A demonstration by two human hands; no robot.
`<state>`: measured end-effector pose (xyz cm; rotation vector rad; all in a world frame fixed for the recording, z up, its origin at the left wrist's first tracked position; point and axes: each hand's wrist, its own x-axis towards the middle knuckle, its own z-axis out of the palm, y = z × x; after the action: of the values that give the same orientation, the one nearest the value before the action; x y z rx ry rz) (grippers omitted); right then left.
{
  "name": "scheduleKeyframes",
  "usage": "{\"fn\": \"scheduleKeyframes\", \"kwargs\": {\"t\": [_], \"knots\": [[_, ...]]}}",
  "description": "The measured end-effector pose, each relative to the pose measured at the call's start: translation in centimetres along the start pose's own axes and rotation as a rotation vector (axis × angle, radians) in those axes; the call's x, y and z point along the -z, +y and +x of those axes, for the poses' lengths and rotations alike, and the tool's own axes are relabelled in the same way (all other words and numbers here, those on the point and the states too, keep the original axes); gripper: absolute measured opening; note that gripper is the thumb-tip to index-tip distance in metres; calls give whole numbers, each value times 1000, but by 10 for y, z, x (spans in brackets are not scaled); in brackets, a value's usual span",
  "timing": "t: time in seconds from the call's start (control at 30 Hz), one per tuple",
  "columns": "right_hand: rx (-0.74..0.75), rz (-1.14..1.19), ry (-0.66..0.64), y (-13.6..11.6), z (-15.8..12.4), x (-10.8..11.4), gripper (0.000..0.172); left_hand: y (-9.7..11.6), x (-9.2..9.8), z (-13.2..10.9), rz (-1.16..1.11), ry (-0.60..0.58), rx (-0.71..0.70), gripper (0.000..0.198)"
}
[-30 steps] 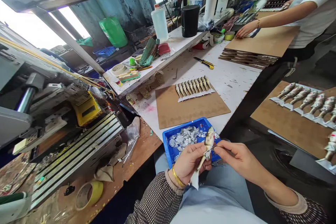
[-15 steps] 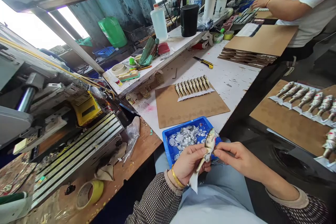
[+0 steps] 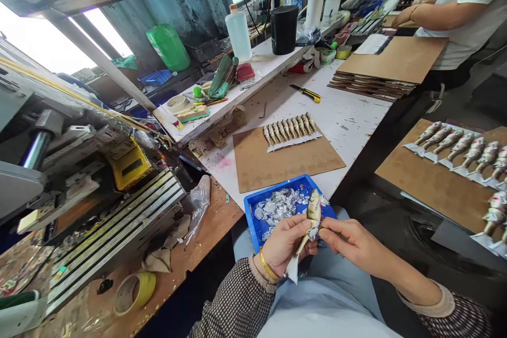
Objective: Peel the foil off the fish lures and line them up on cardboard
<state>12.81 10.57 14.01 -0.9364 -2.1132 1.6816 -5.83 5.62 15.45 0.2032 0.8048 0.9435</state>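
fish-shaped lure (image 3: 312,212) held over lap, just in front of blue tray (image 3: 253,209) of silver foil scraps (image 3: 277,206). body silvery with olive-brown back, head up, white backing strip trailing from tail. gripped mid-body in left hand (image 3: 283,243). pinched at belly by right hand (image 3: 348,243) fingertips. row of matching lures (image 3: 290,128) on cardboard sheet (image 3: 285,163) beyond.

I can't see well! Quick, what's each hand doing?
Left hand: closed on the toy fish.
Right hand: fingertips pinching the same fish.
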Motion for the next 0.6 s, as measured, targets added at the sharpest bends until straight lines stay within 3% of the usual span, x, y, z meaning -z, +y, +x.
{"fn": "scheduleKeyframes", "kwargs": {"t": [0.27, 0.6], "knots": [[-105, -207, 171, 11, -5, -20, 44, -2, -5, 2, -10, 61, -71, 32], [-82, -131, 129, -1, 0, -4, 49, -1, -5, -2, 33, 64, -86, 36]]}}
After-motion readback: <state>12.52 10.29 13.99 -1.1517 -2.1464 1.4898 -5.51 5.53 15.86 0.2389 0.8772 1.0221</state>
